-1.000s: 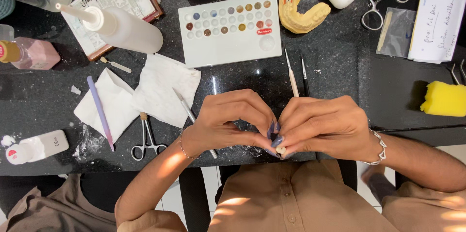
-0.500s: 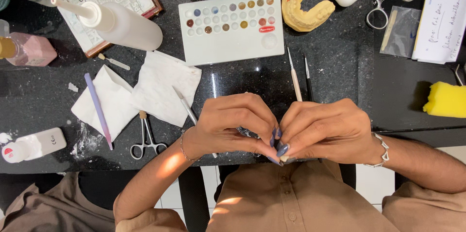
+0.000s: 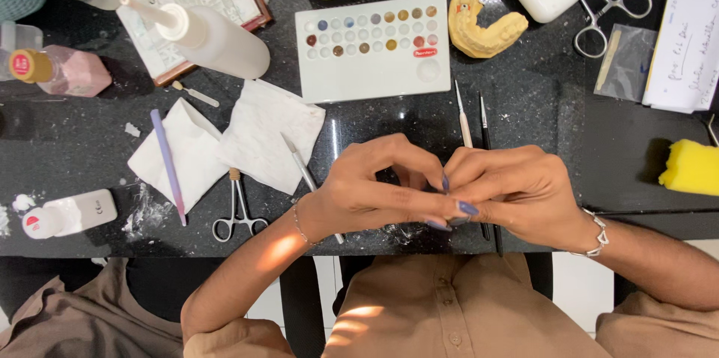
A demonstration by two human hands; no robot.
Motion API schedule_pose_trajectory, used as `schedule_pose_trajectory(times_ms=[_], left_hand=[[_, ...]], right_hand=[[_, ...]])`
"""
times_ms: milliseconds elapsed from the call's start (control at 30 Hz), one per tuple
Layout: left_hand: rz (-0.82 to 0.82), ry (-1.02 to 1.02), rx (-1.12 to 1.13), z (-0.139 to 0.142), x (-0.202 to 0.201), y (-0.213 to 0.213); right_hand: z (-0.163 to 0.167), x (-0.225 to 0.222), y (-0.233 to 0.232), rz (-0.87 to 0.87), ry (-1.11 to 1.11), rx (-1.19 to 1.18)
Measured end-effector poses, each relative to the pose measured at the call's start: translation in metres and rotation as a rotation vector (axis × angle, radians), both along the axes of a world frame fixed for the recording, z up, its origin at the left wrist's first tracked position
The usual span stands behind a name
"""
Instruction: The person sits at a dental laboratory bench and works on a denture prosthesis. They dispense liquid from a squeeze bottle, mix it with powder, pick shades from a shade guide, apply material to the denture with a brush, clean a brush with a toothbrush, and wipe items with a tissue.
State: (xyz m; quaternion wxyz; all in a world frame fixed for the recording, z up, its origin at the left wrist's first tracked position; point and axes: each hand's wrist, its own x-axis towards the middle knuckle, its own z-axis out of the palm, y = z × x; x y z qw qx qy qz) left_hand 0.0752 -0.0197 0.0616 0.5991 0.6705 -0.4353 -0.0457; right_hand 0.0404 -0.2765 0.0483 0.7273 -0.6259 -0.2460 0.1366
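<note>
Both hands have stayed pressed together at the lower middle of the frame, with only a slight shuffle of the fingers since a second ago. Left hand (image 3: 367, 193) and right hand (image 3: 517, 193) meet fingertip to fingertip over the front edge of the black counter (image 3: 539, 111), fingers curled inward. Each grip is closed down tight — what, if anything, is pinched between them is hidden by the fingers, so I cannot tell what they hold.

Just above the hands, two thin tools lie side by side: a pale-handled pick (image 3: 463, 114) and a black-handled one (image 3: 484, 122), their lower ends running under the right hand. A third thin tool with a silver shaft (image 3: 299, 163) slants from a folded white tissue (image 3: 269, 137) down beneath the left wrist. A second tissue (image 3: 176, 152) lies to its left, with a lilac stick (image 3: 168, 163) across it, and small scissors (image 3: 238, 212) sit just below the two tissues.

Upper middle — a white mixing tray (image 3: 374, 77) with rows of small wells, some filled with colour. To its right sits a yellow plaster jaw cast (image 3: 483, 28). A white squeeze bottle (image 3: 213, 40) lies on its side at the upper left, across a framed card. A yellow sponge (image 3: 690, 167) sits at the right edge.
</note>
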Motion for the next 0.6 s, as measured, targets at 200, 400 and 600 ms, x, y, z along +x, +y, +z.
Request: schedule_pose_trajectory(times_ms=[200,400,600], left_hand=[[0.252,-0.259,-0.001,-0.018,0.000,-0.002],[0.287,-0.451,0.023,-0.006,0.005,-0.003],[0.297,-0.616,0.235,0.028,0.012,0.007]], right_hand=[[-0.023,0.004,0.002,0.034,0.521,0.127],[-0.038,0.005,0.003,0.099,0.708,0.284],[-0.047,0.007,0.000,0.076,0.752,0.348]])
